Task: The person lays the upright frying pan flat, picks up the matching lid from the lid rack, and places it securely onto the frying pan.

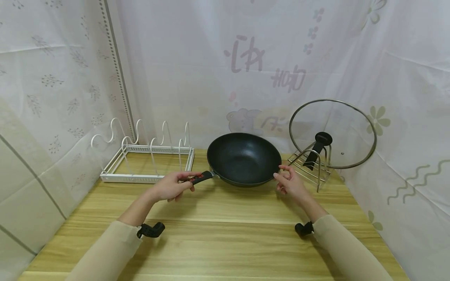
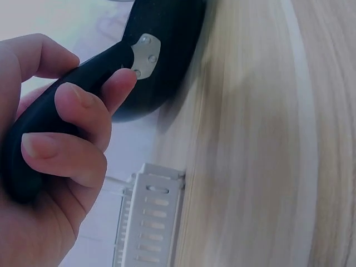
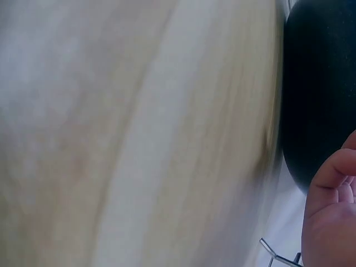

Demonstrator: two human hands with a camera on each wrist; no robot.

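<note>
While the wooden table (image 1: pixel 218 238) carries everything, I take the black wok (image 1: pixel 242 158) as landmark, standing near the middle of its far part; one wok, one handle. Left of the wok stands one white wire rack (image 1: pixel 144 156), with nothing in its slots; right of the wok leans one glass lid (image 1: pixel 346 136) with a black knob, upright in one small metal stand (image 1: pixel 311 166); behind all hang pale printed curtains (image 1: pixel 246 58).

I judge the wok stiff and rather heavy, its dark coating smooth and maybe slippery at the rim; the long handle (image 1: pixel 201 178) is the sure place to hold, with a second support at the opposite rim.

Two hands are at work; the left hand (image 1: pixel 172 186) has its fingers (image 2: pixel 72 111) curled fully around the handle, a closed firm grip; the right hand (image 1: pixel 290 182) is loosely bent at the right rim of the wok, fingertips touching or nearly touching it; I cannot tell if it really grips.
</note>
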